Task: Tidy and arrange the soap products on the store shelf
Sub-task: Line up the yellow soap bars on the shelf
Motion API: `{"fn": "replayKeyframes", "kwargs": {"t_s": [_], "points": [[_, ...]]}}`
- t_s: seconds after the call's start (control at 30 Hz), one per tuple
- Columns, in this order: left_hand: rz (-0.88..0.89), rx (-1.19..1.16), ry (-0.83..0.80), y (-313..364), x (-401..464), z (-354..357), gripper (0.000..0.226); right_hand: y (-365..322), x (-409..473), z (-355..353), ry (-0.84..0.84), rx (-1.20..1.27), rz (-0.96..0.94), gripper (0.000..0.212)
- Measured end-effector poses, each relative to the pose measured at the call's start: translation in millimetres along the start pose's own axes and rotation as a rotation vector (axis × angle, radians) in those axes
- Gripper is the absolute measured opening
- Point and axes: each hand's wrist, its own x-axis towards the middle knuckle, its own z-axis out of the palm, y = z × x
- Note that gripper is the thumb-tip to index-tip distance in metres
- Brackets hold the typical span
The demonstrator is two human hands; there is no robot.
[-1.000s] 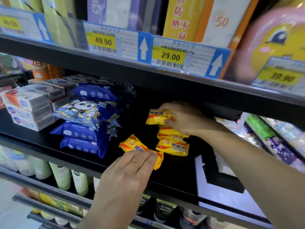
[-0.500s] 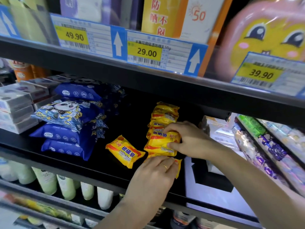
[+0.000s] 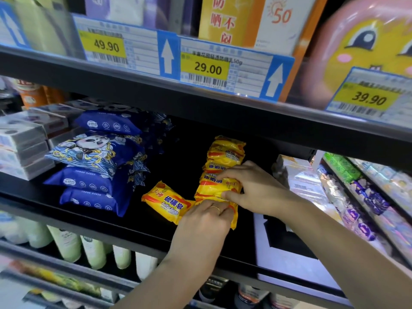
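Yellow sulfur soap packs sit on the black middle shelf (image 3: pixel 93 221). One loose pack (image 3: pixel 166 202) lies flat, angled, left of a row of packs (image 3: pixel 225 152) running back into the shelf. My right hand (image 3: pixel 249 188) grips the front pack of that row (image 3: pixel 214 186), thumb at its lower edge and fingers over its top. My left hand (image 3: pixel 205 221), a ring on one finger, rests its fingers on the lowest yellow pack (image 3: pixel 234 216) at the shelf front, mostly covering it.
A stack of blue panda-print packs (image 3: pixel 95 166) stands left of the soaps, with white boxed soaps (image 3: pixel 22 148) further left. Price tags (image 3: pixel 207 68) line the shelf above. Wrapped products (image 3: pixel 356 192) fill the right bay. Pale bottles (image 3: pixel 66 246) stand on the shelf below.
My right hand came forward from the back of the row to grip the front pack. My left hand left the loose pack and shifted right onto the lowest front pack.
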Motion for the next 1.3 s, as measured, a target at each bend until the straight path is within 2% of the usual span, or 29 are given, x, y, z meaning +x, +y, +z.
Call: {"fn": "replayKeyframes", "kwargs": {"t_s": [0.2,0.3,0.4,0.57,0.87,1.0,1.1,1.3], "points": [[0.079,-0.131,0.077,-8.8,-23.8,-17.5,0.042,-28.5,6.4,-6.4,0.064,0.018,-0.034,0.039],[0.127,-0.157,0.179,-20.6,-42.1,-20.8,0.033,-62.5,13.0,-3.1,0.061,0.084,-0.086,0.038],[0.142,-0.137,0.243,-30.2,-54.5,-24.3,0.025,-96.4,24.3,10.3,-0.021,0.055,-0.112,0.046],[0.136,-0.106,0.248,-47.1,-63.6,-31.7,0.026,-125.8,39.8,31.4,-0.107,-0.073,-0.053,0.068],[0.208,-0.171,0.287,-58.2,-66.9,-39.2,0.022,-132.9,48.5,15.1,-0.093,0.2,0.007,0.06],[0.179,-0.173,0.201,-60.8,-62.0,-32.9,0.025,-115.6,50.3,-11.0,-0.04,0.159,0.004,0.057],[0.085,-0.201,0.084,-63.8,-52.2,-28.7,0.036,-82.9,44.8,-29.8,0.034,0.129,0.064,0.053],[-0.107,-0.261,-0.037,-76.5,-25.3,-17.9,0.048,-13.0,29.4,-29.7,0.122,0.143,0.176,0.039]]}}
